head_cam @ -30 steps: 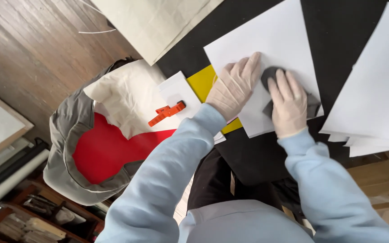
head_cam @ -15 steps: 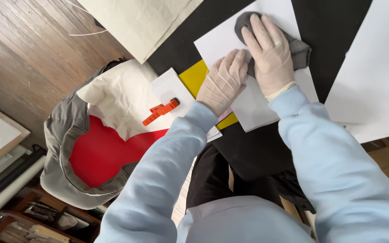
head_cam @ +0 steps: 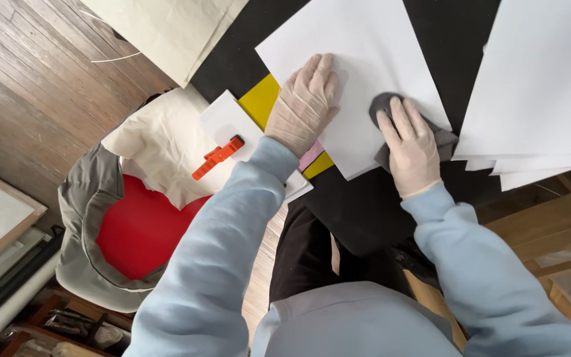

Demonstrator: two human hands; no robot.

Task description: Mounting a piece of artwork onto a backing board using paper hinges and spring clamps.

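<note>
Two gloved hands are in view, both belonging to the person wearing the camera, both in pale blue sleeves.

The left hand [head_cam: 304, 106] lies flat, palm down, on one large white sheet [head_cam: 355, 73] near its lower left edge. Its fingers [head_cam: 316, 74] are extended and held close together, pressing the sheet down; they pinch nothing.

The right hand [head_cam: 410, 147] rests on one grey cloth [head_cam: 445, 140], which sits at the lower right edge of the same white sheet, partly on the sheet and partly on the black tabletop [head_cam: 358, 205]. Its fingers [head_cam: 404, 119] are extended and slightly spread over the cloth, pressing it flat rather than pinching it. The cloth shows beyond the fingertips and to the right of the hand.

To the right lies a stack of further white sheets [head_cam: 536, 86], well apart from the left hand and near the right; their count cannot be told.

Under the left wrist: one yellow sheet [head_cam: 259, 102], one small white card [head_cam: 229, 122] and one orange tool [head_cam: 217, 157] lying on that card. A pink edge shows just below the left hand.

On the wooden floor [head_cam: 28, 99] to the left: one red seat with grey cover [head_cam: 137, 231] and one cream fabric [head_cam: 160, 149] draped over it.
</note>
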